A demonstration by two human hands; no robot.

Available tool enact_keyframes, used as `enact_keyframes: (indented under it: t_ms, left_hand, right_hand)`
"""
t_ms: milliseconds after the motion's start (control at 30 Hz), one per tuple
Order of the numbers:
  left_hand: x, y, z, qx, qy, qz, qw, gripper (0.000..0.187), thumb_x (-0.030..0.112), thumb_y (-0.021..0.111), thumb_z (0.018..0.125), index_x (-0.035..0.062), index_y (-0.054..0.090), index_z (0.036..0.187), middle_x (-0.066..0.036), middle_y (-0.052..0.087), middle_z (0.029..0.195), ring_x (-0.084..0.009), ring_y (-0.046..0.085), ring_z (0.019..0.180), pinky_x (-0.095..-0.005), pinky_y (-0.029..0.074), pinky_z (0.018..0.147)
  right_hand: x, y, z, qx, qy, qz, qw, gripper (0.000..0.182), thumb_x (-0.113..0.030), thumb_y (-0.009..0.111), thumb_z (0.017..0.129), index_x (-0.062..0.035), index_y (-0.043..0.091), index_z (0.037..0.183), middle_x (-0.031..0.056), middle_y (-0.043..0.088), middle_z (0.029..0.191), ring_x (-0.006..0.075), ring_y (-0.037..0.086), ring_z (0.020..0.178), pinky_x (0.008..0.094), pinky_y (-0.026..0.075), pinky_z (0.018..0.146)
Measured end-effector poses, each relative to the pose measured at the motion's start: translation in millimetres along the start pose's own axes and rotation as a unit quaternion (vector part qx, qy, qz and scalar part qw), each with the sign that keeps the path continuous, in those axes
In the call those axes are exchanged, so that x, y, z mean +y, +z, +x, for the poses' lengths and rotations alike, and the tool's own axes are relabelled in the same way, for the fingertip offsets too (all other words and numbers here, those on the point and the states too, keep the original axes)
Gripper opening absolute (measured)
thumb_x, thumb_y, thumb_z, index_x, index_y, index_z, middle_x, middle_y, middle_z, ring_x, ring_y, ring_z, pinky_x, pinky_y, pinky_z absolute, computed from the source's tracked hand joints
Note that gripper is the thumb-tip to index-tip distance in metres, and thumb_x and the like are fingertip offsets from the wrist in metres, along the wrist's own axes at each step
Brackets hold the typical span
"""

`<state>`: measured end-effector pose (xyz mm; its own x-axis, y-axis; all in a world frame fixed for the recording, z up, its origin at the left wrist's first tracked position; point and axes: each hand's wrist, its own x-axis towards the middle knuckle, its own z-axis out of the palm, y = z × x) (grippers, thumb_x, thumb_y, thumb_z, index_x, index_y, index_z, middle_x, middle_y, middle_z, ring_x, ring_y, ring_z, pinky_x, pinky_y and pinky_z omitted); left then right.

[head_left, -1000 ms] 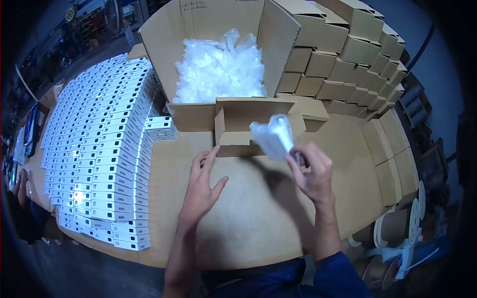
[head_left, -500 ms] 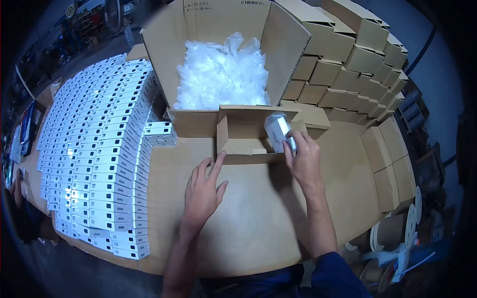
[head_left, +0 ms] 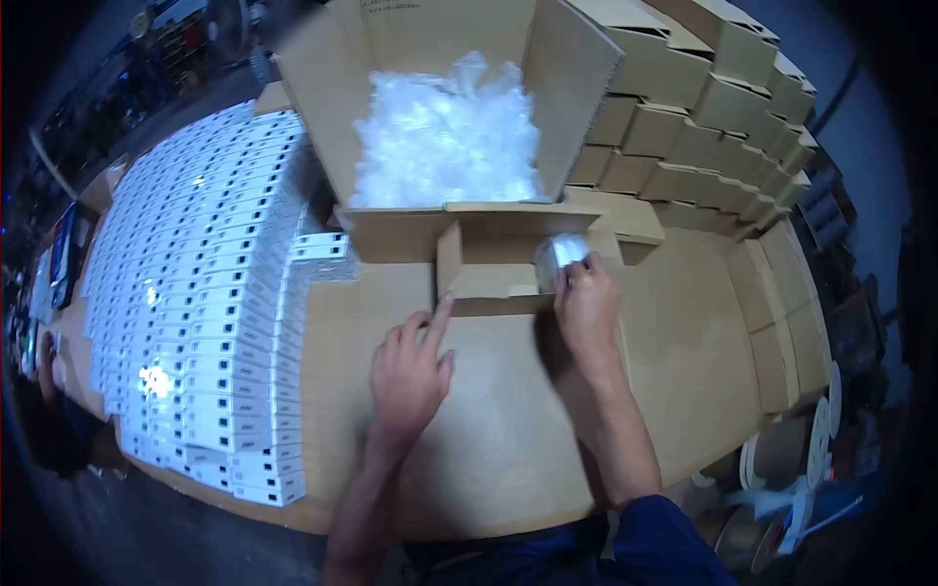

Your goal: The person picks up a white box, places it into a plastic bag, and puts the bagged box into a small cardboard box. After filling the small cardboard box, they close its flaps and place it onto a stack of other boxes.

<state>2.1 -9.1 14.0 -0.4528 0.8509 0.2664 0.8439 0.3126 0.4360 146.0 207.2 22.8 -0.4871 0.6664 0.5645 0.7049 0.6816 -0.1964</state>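
Note:
An open cardboard box (head_left: 498,278) stands in front of me with its opening facing up. At its right end, my right hand (head_left: 588,298) grips a whitish item in a clear plastic bag (head_left: 562,252) between thumb and fingers. The item sits partly inside the box; my fingers hide some of it. My left hand (head_left: 410,366) has its fingers apart and holds nothing. Its index fingertip touches the box's front left corner.
A large carton (head_left: 576,107) of clear plastic bags (head_left: 445,137) stands behind the box. Stacked white boxes (head_left: 195,293) fill the table's left side. Brown cardboard boxes (head_left: 674,127) are piled at the back right, and more (head_left: 772,313) line the right edge. Another person's hand (head_left: 46,366) shows far left.
My right hand has lowered the bagged item further into the right end of the box. My left hand stays at the front left corner. The view has shifted slightly.

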Motion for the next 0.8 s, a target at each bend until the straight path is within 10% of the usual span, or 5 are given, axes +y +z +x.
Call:
enact_keyframes:
  t_ms: [233, 467, 567, 800]
  left_hand:
    - [-17.2, -0.2, -10.2, 0.057, 0.019, -0.068, 0.996, 0.085, 0.016, 0.078, 0.086, 0.0208, 0.038, 0.161, -0.014, 0.057, 0.129, -0.0326, 0.060, 0.112, -0.0458, 0.050, 0.096]
    - [-89.0, -26.9, 12.1, 0.203, -0.033, -0.035, 0.978, 0.036, -0.001, 0.063, 0.085, -0.0022, 0.054, 0.120, -0.023, 0.055, 0.135, -0.0414, 0.053, 0.125, -0.0490, 0.044, 0.107]
    - [-119.6, -24.3, 27.2, 0.221, -0.018, 0.005, 0.975, 0.030, -0.004, 0.059, 0.084, -0.0034, 0.056, 0.114, -0.026, 0.051, 0.144, -0.0450, 0.047, 0.134, -0.0515, 0.039, 0.113]
    - [-123.2, -26.1, 30.1, 0.214, -0.045, 0.007, 0.976, 0.038, -0.001, 0.064, 0.086, -0.0046, 0.057, 0.123, -0.022, 0.054, 0.140, -0.0420, 0.052, 0.124, -0.0506, 0.042, 0.109]
  right_hand:
    - [-26.6, -41.3, -20.8, 0.039, -0.035, 0.056, 0.997, 0.046, -0.007, 0.064, 0.093, -0.0006, 0.056, 0.138, 0.0248, 0.053, 0.140, 0.0436, 0.056, 0.121, 0.0494, 0.046, 0.101]
    - [-127.8, -16.9, -37.9, -0.062, -0.158, 0.423, 0.890, 0.040, 0.007, 0.060, 0.082, 0.0028, 0.059, 0.122, 0.0244, 0.063, 0.125, 0.0409, 0.062, 0.113, 0.0460, 0.049, 0.101]
    - [-166.8, 24.6, -20.6, -0.204, -0.176, 0.398, 0.877, 0.057, 0.006, 0.052, 0.087, 0.0029, 0.041, 0.143, 0.0289, 0.061, 0.128, 0.0467, 0.060, 0.116, 0.0503, 0.049, 0.101]
    - [-212.0, 77.6, 26.8, -0.190, -0.232, 0.364, 0.882, 0.066, 0.005, 0.053, 0.085, 0.0031, 0.030, 0.147, 0.0349, 0.059, 0.127, 0.0493, 0.059, 0.117, 0.0529, 0.048, 0.100]
